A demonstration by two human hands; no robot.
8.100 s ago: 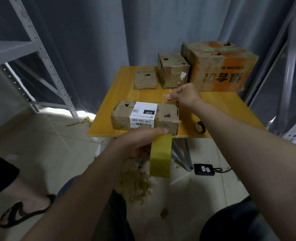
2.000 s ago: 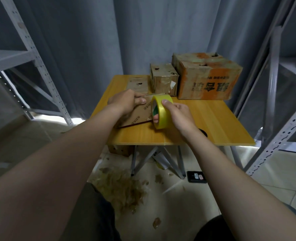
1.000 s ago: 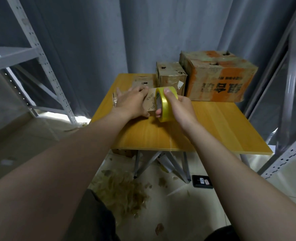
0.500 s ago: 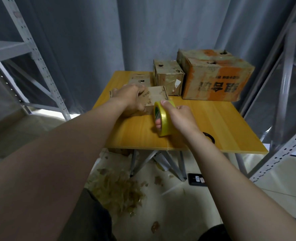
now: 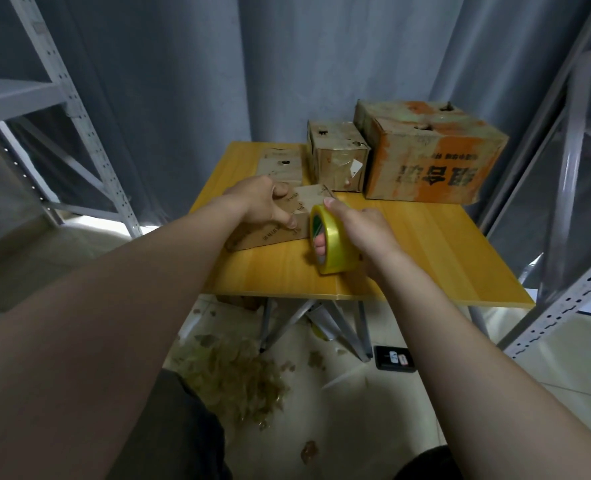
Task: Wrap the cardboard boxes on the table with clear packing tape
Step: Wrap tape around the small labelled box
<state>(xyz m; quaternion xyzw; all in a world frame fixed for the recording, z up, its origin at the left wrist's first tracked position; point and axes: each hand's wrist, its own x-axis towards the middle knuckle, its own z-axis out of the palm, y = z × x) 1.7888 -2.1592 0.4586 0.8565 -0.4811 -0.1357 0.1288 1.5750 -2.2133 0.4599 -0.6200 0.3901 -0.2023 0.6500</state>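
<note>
Both forearms reach out over the near edge of the table (image 5: 443,258). The left hand (image 5: 259,202) lies palm down on the box (image 5: 308,197), which sits left of centre on the tabletop, turned at a slant. Its fingers are slightly spread and bent over the box's near top edge, fingertips pressing the front face, thumb resting on the top.

The right hand (image 5: 363,233) grips the tape roll (image 5: 335,247) just beside the box's right end. The thumb hooks over the top of the roll and the fingers pass through its core, where one fingertip shows. The roll stands on edge, its lower rim at or just above the tabletop. A strip may run from roll to box, but the clear film is too faint to tell.

Three more boxes stand in a row along the back of the table: a flat box (image 5: 280,162) just behind the left hand, a cube box (image 5: 337,155) to its right, and an orange box (image 5: 429,157), the largest, at the right corner. All are closed, with ragged holes in their tops; their contents are hidden.

A heap of scraps (image 5: 238,379) lies on the floor under the table's near edge.
</note>
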